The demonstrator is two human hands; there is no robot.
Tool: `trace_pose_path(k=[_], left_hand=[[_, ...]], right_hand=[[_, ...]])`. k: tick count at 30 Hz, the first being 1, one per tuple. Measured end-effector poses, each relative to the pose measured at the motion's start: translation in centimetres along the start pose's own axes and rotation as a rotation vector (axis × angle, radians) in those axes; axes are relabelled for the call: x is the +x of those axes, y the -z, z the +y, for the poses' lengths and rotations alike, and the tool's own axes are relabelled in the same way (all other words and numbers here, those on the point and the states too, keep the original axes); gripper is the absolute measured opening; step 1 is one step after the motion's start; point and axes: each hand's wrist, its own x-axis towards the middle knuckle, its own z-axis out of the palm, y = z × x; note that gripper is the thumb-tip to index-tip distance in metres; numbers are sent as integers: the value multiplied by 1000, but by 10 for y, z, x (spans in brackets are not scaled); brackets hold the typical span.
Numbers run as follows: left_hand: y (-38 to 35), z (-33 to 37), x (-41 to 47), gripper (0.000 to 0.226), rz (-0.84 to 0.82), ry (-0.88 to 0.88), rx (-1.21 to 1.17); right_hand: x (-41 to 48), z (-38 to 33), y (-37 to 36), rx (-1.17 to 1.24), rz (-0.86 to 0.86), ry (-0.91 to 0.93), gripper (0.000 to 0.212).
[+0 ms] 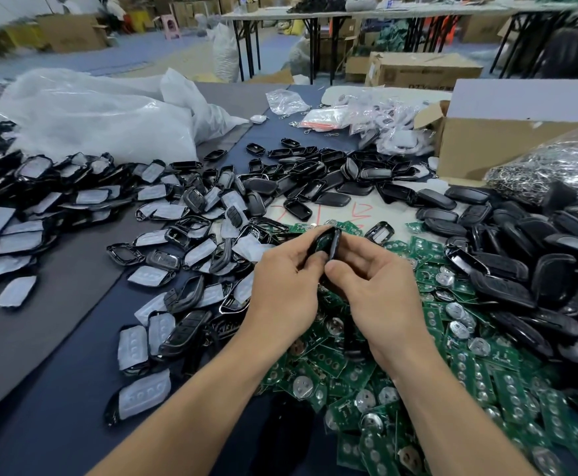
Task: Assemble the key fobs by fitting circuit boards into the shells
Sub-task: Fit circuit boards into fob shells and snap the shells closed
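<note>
We hold one black shell [329, 243] up on edge between both hands, above the middle of the surface [57, 424]. Our left hand [282, 276] has its fingers curled round the near and left side of the shell, and our right hand [377, 280] pinches its right edge between thumb and bent fingers, so both hands are closed on the same piece, with the thumbs almost touching below it. Whether a board already sits inside the shell we cannot tell. Directly under our wrists and spreading to the right lies a loose heap of green circuit boards [383, 389], many showing round silver battery clips. To the right of that heap sits a pile of plain black shell halves [521, 269]; to the left, a wide scatter of film-covered shell fronts [74, 207]. Farther back on the surface stand an open cardboard box [487, 146], a clear bag of metal rings [555, 170] just beside it, and large crumpled white plastic bags [91, 111].
</note>
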Motion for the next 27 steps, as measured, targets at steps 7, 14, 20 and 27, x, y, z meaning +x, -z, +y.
trace_pose_path(k=[7, 14, 20, 27], left_hand=[[5, 4, 0, 41, -149, 90, -152], [11, 6, 3, 43, -227, 135, -113], [26, 4, 9, 55, -114, 58, 77], [27, 6, 8, 66, -157, 7, 25]], right_hand=[[-1, 2, 1, -7, 58, -15, 40], [-1, 0, 5, -61, 87, -15, 46], [-3, -7, 7, -281, 39, 39, 57], [-6, -6, 6, -485, 49, 96, 52]])
